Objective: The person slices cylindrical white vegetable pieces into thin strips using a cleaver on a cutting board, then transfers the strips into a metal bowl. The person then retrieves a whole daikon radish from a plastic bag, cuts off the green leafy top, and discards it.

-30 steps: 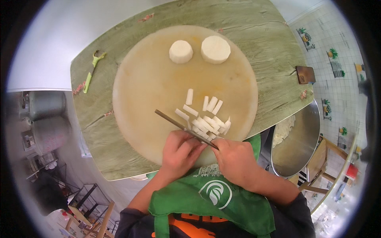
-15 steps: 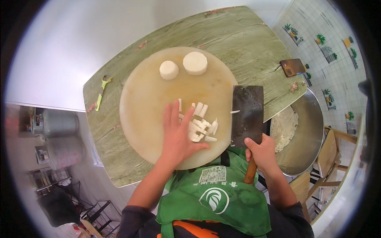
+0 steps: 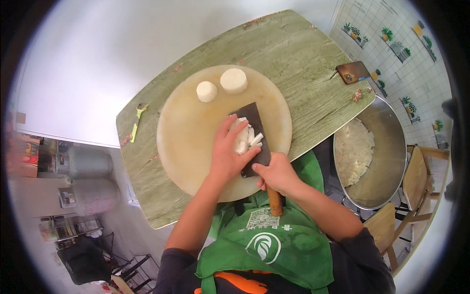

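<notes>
A wide, dark-bladed cleaver (image 3: 254, 115) lies flat, low over the round cutting board (image 3: 181, 161). My right hand (image 3: 280, 175) is closed around the base of its wooden handle, thumb on top. White radish strips (image 3: 254, 138) are heaped on the blade. My left hand (image 3: 229, 151) cups over them from the left, fingers curved and thumb spread, keeping them against the blade. Its palm hides part of the heap. Two peeled, thick white radish chunks, a smaller one (image 3: 206, 91) and a larger one (image 3: 233, 81), stand at the board's far side.
The board rests on a green marbled table (image 3: 303, 63). A green peeler (image 3: 138, 122) lies at left, a phone (image 3: 353, 72) at the far right corner. Right of the table stands a large metal pot (image 3: 391, 161) holding pale shredded food (image 3: 353, 152). Wooden chairs (image 3: 416, 179) are beside it.
The cleaver has swung left from the board's right edge to beneath the radish strips. The strips now sit on its blade, and my left hand has closed in over them.
</notes>
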The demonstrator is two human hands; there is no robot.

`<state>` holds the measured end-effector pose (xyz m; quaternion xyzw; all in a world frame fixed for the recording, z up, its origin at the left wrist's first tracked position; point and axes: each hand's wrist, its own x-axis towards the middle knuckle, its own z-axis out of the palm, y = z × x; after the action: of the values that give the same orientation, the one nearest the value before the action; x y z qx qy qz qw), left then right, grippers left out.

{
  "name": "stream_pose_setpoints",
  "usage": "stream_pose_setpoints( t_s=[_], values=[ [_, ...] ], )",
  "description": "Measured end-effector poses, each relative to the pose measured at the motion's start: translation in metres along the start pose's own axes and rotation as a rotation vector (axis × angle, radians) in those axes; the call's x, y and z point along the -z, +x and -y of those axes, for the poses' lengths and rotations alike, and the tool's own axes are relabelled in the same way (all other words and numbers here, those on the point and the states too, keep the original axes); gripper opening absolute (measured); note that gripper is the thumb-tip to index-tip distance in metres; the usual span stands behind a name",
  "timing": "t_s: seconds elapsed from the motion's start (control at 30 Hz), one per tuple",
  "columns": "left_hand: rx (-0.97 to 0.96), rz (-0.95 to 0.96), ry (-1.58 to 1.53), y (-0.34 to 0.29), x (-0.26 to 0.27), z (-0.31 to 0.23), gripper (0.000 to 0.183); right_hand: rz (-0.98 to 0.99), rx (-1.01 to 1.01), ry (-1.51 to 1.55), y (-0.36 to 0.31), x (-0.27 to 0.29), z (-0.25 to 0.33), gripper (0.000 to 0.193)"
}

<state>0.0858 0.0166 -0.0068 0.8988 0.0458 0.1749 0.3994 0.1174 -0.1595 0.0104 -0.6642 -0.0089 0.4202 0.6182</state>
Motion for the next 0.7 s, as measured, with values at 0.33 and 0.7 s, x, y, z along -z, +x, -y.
stream_pose_setpoints(
  t_s=[0.33,0.7],
  values=[
    [-0.296,-0.058,-0.057,0.024,-0.053,-0.059,0.068,-0.151,0.098,0.132,-0.051,0.044,-0.001,0.014],
    [-0.447,0.322,-0.123,0.072,-0.292,-0.189,0.055,-0.868,0.031,0.487,-0.185,0.163,-0.073,0.014]
  ],
)
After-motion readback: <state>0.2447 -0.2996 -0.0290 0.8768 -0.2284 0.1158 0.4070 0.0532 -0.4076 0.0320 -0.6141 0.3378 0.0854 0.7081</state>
